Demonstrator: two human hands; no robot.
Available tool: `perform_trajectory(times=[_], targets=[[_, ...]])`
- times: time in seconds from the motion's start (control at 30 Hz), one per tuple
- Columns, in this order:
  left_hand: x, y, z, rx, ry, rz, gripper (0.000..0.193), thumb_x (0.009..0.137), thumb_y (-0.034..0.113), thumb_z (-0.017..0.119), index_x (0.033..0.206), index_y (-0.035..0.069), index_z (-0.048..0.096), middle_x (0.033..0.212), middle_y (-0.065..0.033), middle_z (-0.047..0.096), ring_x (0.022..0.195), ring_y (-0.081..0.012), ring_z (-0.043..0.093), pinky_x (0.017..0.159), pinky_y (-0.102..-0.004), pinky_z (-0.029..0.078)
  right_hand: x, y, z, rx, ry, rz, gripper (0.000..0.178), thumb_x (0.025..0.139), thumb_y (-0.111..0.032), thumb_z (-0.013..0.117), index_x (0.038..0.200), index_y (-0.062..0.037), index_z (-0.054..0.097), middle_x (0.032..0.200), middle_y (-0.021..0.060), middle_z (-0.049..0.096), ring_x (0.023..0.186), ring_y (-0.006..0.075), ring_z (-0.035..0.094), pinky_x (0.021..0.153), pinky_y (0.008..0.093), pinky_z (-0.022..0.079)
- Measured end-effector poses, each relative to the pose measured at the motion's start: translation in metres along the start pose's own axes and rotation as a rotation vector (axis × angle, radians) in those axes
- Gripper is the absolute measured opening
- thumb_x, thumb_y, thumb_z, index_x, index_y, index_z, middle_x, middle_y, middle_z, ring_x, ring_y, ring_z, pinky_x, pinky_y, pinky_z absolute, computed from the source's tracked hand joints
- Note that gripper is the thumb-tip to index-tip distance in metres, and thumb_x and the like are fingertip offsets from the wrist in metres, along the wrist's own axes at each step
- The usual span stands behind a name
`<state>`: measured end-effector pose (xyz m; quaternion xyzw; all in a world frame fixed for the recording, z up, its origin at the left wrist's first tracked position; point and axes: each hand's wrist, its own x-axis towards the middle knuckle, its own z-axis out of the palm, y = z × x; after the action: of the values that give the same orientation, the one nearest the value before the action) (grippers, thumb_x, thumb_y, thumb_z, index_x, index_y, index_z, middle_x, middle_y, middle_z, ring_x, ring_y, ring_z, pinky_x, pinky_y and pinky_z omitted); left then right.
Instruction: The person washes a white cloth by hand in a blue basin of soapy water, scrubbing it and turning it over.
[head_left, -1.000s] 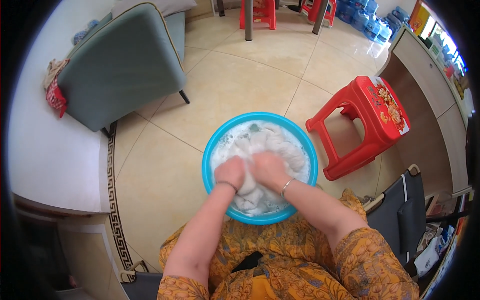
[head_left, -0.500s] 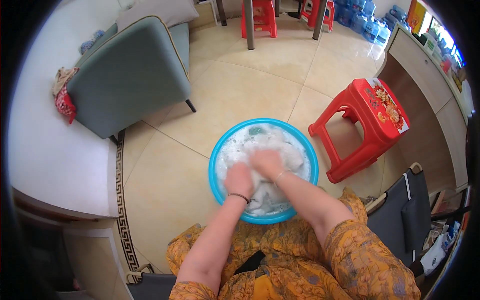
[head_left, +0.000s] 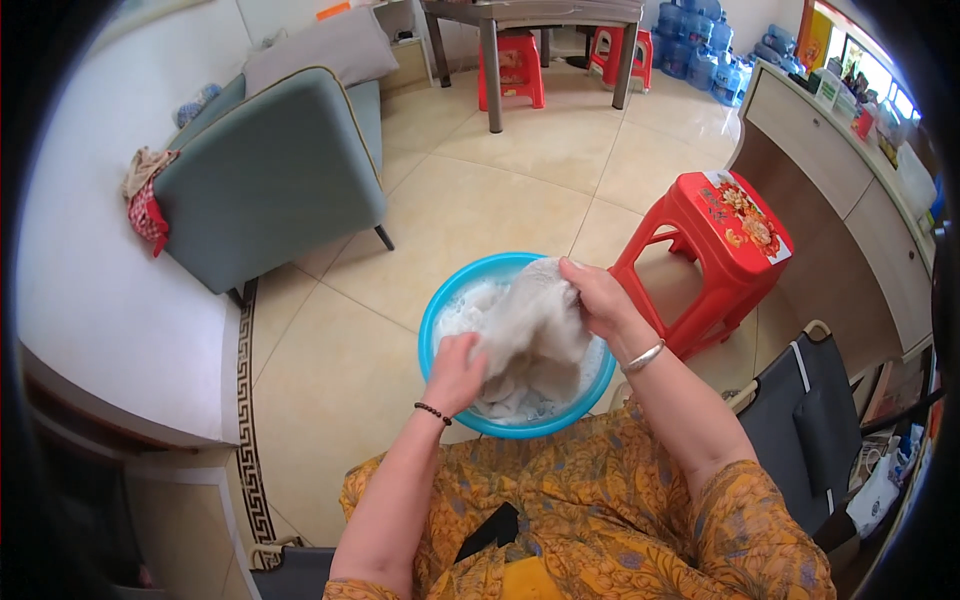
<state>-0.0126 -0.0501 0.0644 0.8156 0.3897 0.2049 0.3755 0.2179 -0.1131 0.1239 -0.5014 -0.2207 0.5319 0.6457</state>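
White cloth bunched up over my blue basin, my right hand pinching its edge; my left hand's half-curled beside it, can't tell if it's gripping.

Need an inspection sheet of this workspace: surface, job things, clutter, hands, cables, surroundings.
Surface: beige tiled floor; what bears the blue basin is hidden.
Job things: suds in the basin; white cloth partly lifted, blurred.
Clutter: small items along the cabinet top.
Hands: right hand grips the cloth's raised part; left hand at its left side, grip unclear.
Cables: cannot tell; right edge too cluttered.
Surroundings: red stool and dark folding chair at right, blue-grey armchair at left, water bottles far right.
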Motion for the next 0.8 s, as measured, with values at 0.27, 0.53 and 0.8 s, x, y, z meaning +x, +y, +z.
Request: perform_trajectory(times=[0.27,0.53,0.8], targets=[[-0.005,-0.011,-0.008,0.257,-0.296,0.025,0.014,0.076,0.015,0.064,0.087,0.007,0.061,0.1,-0.0123,0.055,0.087,-0.0272,0.055,0.081,-0.0348,0.046,0.012,0.013,-0.064,-1.433,-0.256,-0.044,0.035,0.084,-0.032,0.057,0.097,-0.0009,0.065,0.089,0.0164,0.067,0.08,0.0275,0.063,0.076,0.0365,0.049],[-0.008,-0.002,0.008,0.402,-0.391,0.282,0.008,0.072,0.017,0.063,0.074,0.01,0.066,0.083,-0.0129,0.062,0.084,-0.0318,0.058,0.078,-0.0401,0.048,0.023,0.056,-0.002,-1.641,0.045,-0.332,0.052,0.073,-0.042,0.069,0.109,-0.0056,0.06,0.11,0.0146,0.059,0.102,0.0303,0.055,0.088,0.0388,0.044],[-0.004,0.003,0.024,0.299,-0.298,-0.043,0.032,0.069,0.037,0.073,0.087,0.012,0.064,0.093,-0.0097,0.058,0.091,-0.0331,0.054,0.078,-0.0428,0.047,0.032,0.04,-0.005,-1.329,-0.005,-0.182,0.036,0.071,-0.029,0.072,0.09,0.0002,0.064,0.086,0.0152,0.067,0.081,0.0269,0.064,0.073,0.0379,0.05]])
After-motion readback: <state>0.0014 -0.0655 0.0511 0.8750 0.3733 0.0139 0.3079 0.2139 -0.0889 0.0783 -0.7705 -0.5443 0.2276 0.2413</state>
